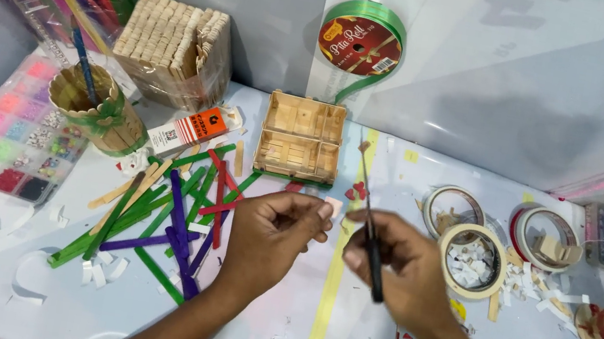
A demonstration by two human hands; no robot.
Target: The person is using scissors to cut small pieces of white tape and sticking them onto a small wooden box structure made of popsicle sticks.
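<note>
Nearest the camera, two forearms reach forward over the counter and the hands meet at its middle. On the right, the right hand has its grip clenched around a thin dark tool, seemingly tweezers or small scissors, whose tip points up and away toward the wooden tray. On the left, the left hand curls its fingers in a pinch on a small pale piece, held just beside the tool. I judge that fine work like this goes best with both wrists low and steady and the piece kept close to the tool. Left of the hands lies a heap of coloured sticks. Farther off sits the wooden tray, with tape rolls to the right. Against the wall leans a green ribbon spool.
</note>
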